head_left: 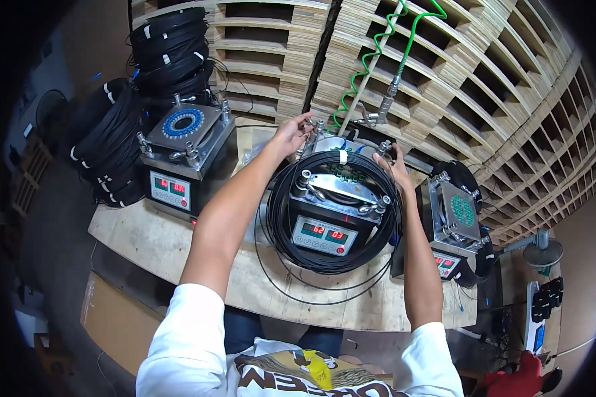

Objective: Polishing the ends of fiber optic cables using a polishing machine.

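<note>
Black cable coil [281, 218] lay looped around the middle machine [328, 212] on the plywood surface [146, 241]. Left hand [290, 135] pinched a strand at the coil's far rim; right hand [394, 169] gripped the loop's right edge. Keeping the turns together and clear of the clamps [338, 188] seemed wise.

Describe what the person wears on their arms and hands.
Both arms are bare from the short white sleeves down: the left sleeve and right sleeve end above the elbows. The left hand and right hand are bare, with no gloves, watch or rings visible.
</note>
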`<state>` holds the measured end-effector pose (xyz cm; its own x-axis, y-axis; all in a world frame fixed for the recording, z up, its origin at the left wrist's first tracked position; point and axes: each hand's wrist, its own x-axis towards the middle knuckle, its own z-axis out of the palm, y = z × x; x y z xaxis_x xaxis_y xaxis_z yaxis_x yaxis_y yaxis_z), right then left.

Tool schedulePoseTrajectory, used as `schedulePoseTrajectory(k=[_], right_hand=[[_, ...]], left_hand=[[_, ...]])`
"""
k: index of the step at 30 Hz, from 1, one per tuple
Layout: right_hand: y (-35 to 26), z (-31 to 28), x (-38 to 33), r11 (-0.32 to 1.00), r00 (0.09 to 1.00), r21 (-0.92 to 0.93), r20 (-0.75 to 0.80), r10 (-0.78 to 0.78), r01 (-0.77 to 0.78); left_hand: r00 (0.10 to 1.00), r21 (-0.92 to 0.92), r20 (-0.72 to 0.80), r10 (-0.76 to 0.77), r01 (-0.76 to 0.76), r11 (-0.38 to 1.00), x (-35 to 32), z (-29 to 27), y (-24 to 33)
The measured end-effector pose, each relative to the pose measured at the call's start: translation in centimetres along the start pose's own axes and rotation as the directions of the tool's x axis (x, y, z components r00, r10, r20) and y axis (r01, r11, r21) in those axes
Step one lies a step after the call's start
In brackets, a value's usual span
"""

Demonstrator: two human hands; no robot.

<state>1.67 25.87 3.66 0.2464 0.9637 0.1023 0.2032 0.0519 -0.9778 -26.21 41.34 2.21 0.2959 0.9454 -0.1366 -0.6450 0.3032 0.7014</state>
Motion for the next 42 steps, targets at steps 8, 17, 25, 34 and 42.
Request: schedulePoseTrajectory(k=[8, 17, 25, 34, 42], right_hand=[[-1.6, 1.1, -0.2, 0.996, 0.999, 0.085, -0.024, -0.025, 0.027], [-1.4, 1.2, 0.3, 0.999, 1.000, 0.039, -0.003, -0.004, 0.004], [-1.9, -0.2, -1.2, 0.995, 0.992, -0.063, -0.098, -0.078, 0.072], [-0.6, 0.0, -0.3, 0.975, 0.997, -0.205, -0.003, -0.082, 0.079], [2.5, 0.1, 2.3, 0.940, 0.969, -0.270, -0.072, -0.235, 0.208]], left_hand=[[0.998, 0.559, -0.014, 0.053, -0.036, 0.828, 0.4, -0.1, 0.8], [0.967, 0.646, 0.047, 0.252, -0.222, 0.730, -0.9, 0.4, 2.1], [0.513, 0.564, 0.693, 0.506, -0.823, 0.063, -16.2, 7.0, 3.7], [0.645, 0.655, 0.726, 0.237, -0.755, 0.047, -24.0, -0.3, 2.2], [0.682, 0.645, 0.731, -0.011, -0.685, 0.339, -23.8, -2.2, 6.5]])
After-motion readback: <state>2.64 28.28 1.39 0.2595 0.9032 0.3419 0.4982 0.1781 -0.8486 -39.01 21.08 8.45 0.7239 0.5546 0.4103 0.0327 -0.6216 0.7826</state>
